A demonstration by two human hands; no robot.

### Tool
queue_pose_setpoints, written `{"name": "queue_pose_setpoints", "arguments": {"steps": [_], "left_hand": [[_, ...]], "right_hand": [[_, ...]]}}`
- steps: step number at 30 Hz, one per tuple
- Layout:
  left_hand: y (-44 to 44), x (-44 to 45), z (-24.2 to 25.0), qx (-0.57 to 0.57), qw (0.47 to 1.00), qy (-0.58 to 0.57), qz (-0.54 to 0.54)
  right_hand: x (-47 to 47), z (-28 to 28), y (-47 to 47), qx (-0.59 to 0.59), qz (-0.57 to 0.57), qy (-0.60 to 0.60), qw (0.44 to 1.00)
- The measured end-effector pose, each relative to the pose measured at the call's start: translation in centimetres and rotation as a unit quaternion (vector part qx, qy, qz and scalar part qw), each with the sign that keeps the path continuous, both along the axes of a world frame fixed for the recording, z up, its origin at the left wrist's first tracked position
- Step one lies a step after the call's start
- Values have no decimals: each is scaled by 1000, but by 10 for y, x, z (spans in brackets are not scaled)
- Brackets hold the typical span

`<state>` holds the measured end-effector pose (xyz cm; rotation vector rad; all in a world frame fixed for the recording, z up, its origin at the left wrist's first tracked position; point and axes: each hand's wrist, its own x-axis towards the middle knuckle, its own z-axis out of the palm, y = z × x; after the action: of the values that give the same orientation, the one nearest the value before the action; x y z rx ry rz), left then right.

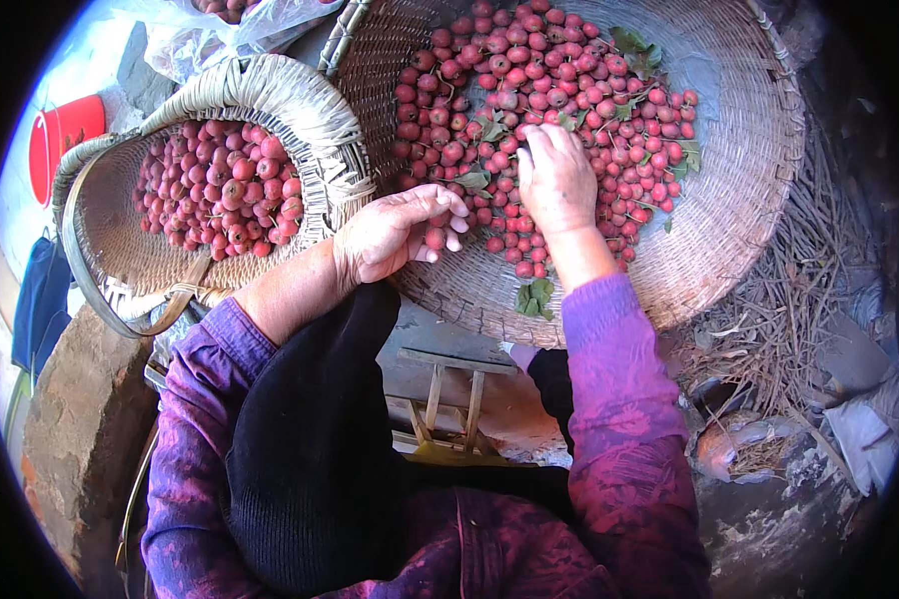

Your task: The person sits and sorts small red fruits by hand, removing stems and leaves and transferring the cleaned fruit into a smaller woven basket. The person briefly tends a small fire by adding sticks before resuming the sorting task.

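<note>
A wide, shallow wicker basket (734, 232) lies before me, with a heap of red hawthorn fruits (509, 56) and some green leaves (534, 298) in it. My left hand (389, 232), palm turned up over the basket's near left side, has its fingers curled around a few hawthorn fruits (435, 238). My right hand (558, 183) reaches into the heap from above. Its fingertips are bent down among the fruits, and whether they grip one is hidden. To the left, a smaller scoop-shaped basket (292, 86) holds more hawthorn fruits (225, 191).
The small basket has a bent handle (82, 247) on its near side. A clear plastic bag (217, 41) and a red bucket (71, 142) stand at the far left. Dry twigs (786, 307) lie right of the large basket. A wooden stool (457, 365) and a stone block (90, 404) are nearby.
</note>
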<state>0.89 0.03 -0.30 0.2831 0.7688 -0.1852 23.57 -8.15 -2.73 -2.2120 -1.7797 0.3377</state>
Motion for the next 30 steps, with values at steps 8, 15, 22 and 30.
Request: {"name": "queue_pose_setpoints", "arguments": {"steps": [8, 15, 22, 30], "left_hand": [[-3, -1, -2, 4, 1000, 0, 14], [-4, 2, 2, -15, 999, 22, 35], [2, -1, 0, -11, 999, -27, -20], [0, -1, -2, -30, 998, -42, 34]], "right_hand": [[1, -24, -7, -13, 3, -18, 1000], [-52, 46, -31, 45, 7, 293, 955], [3, -5, -7, -30, -50, 3, 998], [5, -24, -2, -131, -95, -8, 987]]}}
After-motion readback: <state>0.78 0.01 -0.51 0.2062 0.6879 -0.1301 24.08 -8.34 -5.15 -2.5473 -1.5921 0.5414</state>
